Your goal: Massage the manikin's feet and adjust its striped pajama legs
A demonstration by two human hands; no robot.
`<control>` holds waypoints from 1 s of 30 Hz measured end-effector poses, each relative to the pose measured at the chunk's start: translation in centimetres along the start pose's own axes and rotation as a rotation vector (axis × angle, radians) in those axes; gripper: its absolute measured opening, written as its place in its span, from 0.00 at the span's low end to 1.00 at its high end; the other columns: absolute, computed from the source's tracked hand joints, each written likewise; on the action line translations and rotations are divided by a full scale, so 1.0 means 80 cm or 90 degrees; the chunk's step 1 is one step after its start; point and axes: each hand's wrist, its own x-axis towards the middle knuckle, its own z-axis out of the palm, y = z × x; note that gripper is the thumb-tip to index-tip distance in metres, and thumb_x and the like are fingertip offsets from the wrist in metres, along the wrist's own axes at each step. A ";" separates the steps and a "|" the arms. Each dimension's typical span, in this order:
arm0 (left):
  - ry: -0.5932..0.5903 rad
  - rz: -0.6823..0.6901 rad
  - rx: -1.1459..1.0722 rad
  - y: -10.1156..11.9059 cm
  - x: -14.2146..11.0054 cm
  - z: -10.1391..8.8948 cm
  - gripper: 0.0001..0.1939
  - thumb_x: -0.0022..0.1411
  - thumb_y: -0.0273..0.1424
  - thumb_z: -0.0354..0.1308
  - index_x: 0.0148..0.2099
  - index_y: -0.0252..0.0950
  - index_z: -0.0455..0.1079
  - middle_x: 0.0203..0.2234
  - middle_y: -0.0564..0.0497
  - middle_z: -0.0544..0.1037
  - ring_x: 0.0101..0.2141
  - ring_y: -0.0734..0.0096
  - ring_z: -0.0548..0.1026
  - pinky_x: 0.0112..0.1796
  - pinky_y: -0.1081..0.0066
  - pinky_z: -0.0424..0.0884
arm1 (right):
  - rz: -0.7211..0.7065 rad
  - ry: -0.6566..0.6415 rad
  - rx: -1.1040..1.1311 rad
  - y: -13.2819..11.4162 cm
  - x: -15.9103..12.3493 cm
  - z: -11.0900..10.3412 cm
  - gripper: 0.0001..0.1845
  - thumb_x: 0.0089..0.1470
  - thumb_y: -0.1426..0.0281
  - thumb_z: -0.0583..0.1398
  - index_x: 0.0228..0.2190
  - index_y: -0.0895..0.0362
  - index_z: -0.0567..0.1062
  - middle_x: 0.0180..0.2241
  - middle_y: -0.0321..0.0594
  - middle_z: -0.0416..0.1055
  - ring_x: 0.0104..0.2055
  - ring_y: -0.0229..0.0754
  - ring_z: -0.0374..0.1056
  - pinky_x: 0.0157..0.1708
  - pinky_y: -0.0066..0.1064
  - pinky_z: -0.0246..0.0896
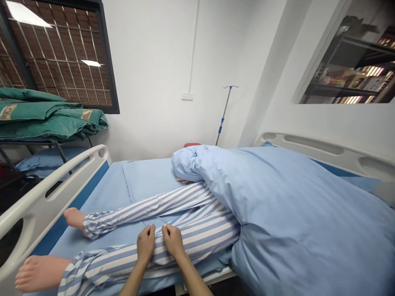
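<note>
Both my hands are closed above the near leg of a manikin-like figure lying on a bed. My left hand (146,244) is a fist with its knuckles up. Beside it, a small gap away, my right hand (173,239) is curled the same way. Blue-and-white striped trousers (206,234) lie directly beneath both hands; whether the fingers grip the cloth is hidden. A bare near foot (43,271) and far foot (74,218) stick out at the left. A light-blue quilt (277,197), folded back, covers the upper body; a few fingertips (184,180) show under its edge.
White bed end boards stand at the left (52,181) and right (324,150). Behind the bed rises an IV pole (224,113), with a red object (191,144) near it. Green folded bedding (46,119) lies on a rack under the barred window (61,49).
</note>
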 end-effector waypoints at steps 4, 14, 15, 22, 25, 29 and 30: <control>0.045 -0.049 0.012 0.019 -0.001 0.021 0.20 0.56 0.43 0.45 0.18 0.38 0.51 0.14 0.56 0.55 0.22 0.73 0.56 0.27 0.71 0.51 | -0.024 0.008 0.011 0.006 0.004 -0.027 0.22 0.59 0.62 0.48 0.15 0.57 0.60 0.15 0.31 0.55 0.20 0.33 0.51 0.24 0.28 0.38; 0.001 0.002 -0.070 0.074 -0.021 0.106 0.19 0.56 0.43 0.46 0.19 0.38 0.51 0.14 0.57 0.55 0.22 0.73 0.56 0.27 0.71 0.52 | -0.011 0.067 0.033 0.051 0.007 -0.096 0.23 0.60 0.61 0.48 0.16 0.57 0.60 0.15 0.30 0.54 0.20 0.33 0.51 0.23 0.28 0.40; -0.003 0.011 -0.046 0.077 -0.023 0.111 0.19 0.56 0.42 0.46 0.18 0.38 0.51 0.14 0.57 0.55 0.21 0.73 0.56 0.27 0.71 0.52 | -0.014 0.075 0.031 0.053 0.009 -0.105 0.23 0.60 0.61 0.48 0.16 0.57 0.60 0.15 0.30 0.53 0.20 0.33 0.50 0.24 0.28 0.40; -0.028 0.033 -0.082 0.117 -0.028 0.150 0.19 0.57 0.41 0.44 0.19 0.39 0.48 0.14 0.57 0.54 0.21 0.74 0.56 0.26 0.71 0.52 | 0.004 0.089 -0.003 0.085 0.010 -0.141 0.22 0.60 0.61 0.48 0.17 0.56 0.61 0.15 0.31 0.55 0.20 0.33 0.51 0.24 0.28 0.40; -0.056 0.046 -0.018 0.126 -0.036 0.167 0.17 0.57 0.38 0.45 0.19 0.38 0.52 0.14 0.56 0.58 0.21 0.73 0.57 0.27 0.71 0.52 | 0.013 0.086 0.013 0.095 0.012 -0.154 0.23 0.60 0.60 0.48 0.17 0.56 0.59 0.15 0.30 0.54 0.20 0.33 0.50 0.24 0.28 0.41; -0.061 0.059 -0.034 0.142 -0.039 0.183 0.18 0.58 0.36 0.44 0.18 0.38 0.49 0.14 0.56 0.56 0.21 0.74 0.58 0.28 0.71 0.52 | 0.024 0.126 -0.016 0.110 0.015 -0.176 0.23 0.59 0.58 0.47 0.16 0.56 0.57 0.15 0.29 0.52 0.20 0.33 0.49 0.24 0.27 0.41; -0.066 0.063 -0.045 0.147 -0.038 0.187 0.18 0.58 0.36 0.44 0.18 0.38 0.48 0.14 0.56 0.56 0.21 0.74 0.58 0.27 0.71 0.52 | 0.023 0.126 -0.017 0.113 0.015 -0.181 0.24 0.59 0.58 0.47 0.16 0.56 0.57 0.15 0.29 0.52 0.20 0.33 0.50 0.24 0.27 0.41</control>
